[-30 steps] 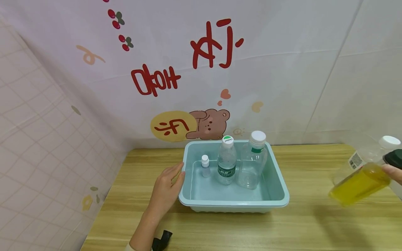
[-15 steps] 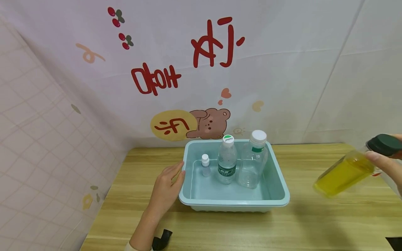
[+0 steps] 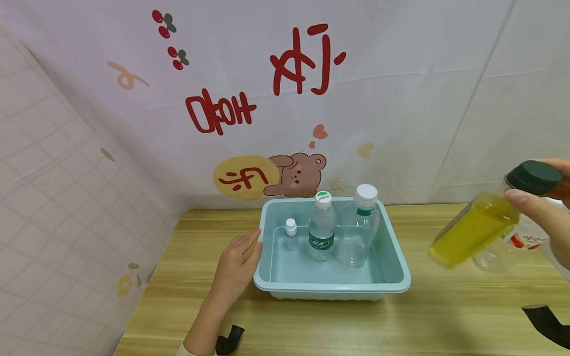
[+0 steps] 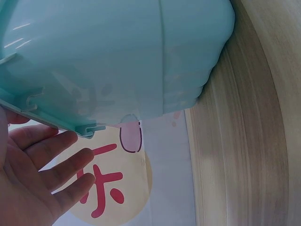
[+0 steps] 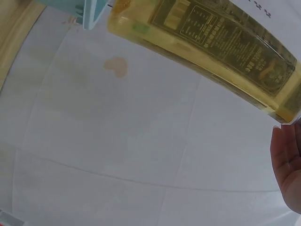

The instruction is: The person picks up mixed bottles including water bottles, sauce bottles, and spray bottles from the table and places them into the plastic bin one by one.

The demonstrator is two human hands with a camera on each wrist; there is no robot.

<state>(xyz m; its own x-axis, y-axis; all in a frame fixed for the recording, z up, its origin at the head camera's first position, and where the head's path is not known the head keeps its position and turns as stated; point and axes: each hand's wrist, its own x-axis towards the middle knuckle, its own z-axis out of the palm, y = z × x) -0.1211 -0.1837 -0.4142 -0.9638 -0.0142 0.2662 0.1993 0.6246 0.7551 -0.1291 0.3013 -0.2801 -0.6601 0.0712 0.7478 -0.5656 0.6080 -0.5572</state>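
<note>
My right hand grips a bottle of yellow liquid by its neck, just under the dark green cap. The bottle hangs tilted above the table, its base towards the basin; in the right wrist view its printed label shows. A light blue plastic basin stands mid-table. My left hand touches its left rim, fingers nearly straight in the left wrist view. Upright inside the basin are a small white-capped bottle, a clear water bottle with a green label, and a larger clear bottle.
Behind the held bottle, another clear bottle with red print stands on the wooden table, partly hidden by the right hand. A printed white cloth hangs along the back. Black curved pieces show near both forearms.
My right hand has come in from the right edge, carrying the bottle of yellow liquid leftward and slightly up towards the basin. My left hand and the basin have stayed put.
</note>
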